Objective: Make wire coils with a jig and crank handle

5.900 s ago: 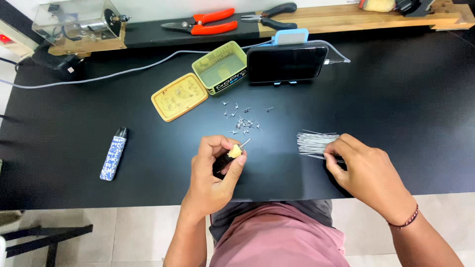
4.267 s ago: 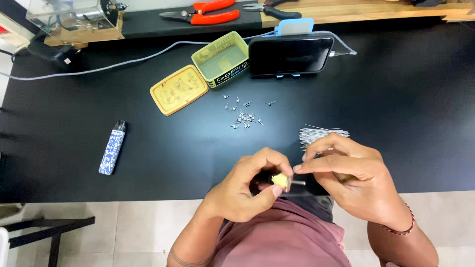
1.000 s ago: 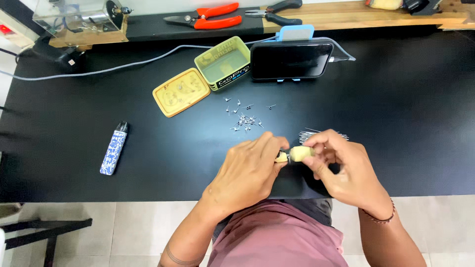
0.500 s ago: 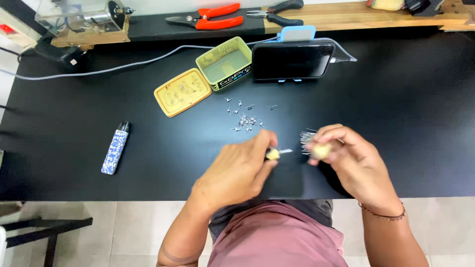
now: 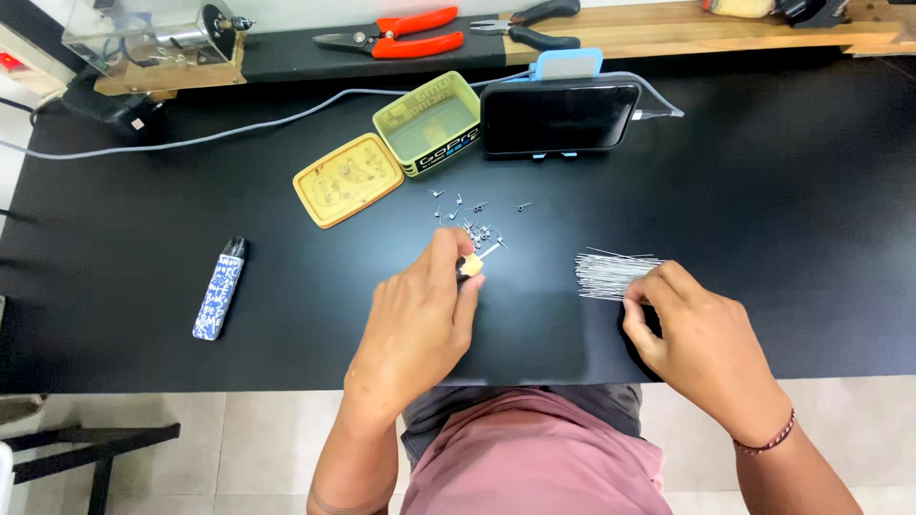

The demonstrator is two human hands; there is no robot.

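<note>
My left hand (image 5: 420, 319) pinches a small yellow tool (image 5: 471, 266) with a thin wire sticking out of its tip, right beside a scatter of several tiny bent wire pieces (image 5: 474, 217) on the black table (image 5: 286, 343). My right hand (image 5: 701, 343) rests on the table with its fingertips touching a bundle of thin straight silver wires (image 5: 611, 272). Whether the fingers pinch one wire I cannot tell.
An open yellow-green tin (image 5: 429, 124) and its lid (image 5: 347, 178) lie behind the wire pieces. A phone on a blue stand (image 5: 558, 116), a blue patterned lighter (image 5: 219, 288), a grey cable (image 5: 239, 129), red-handled cutters (image 5: 401, 33) and black pliers (image 5: 534, 21) lie farther back.
My hands, joined at the yellow tool a second ago, have parted. The left carried the tool up toward the small pieces; the right moved right onto the wire bundle.
</note>
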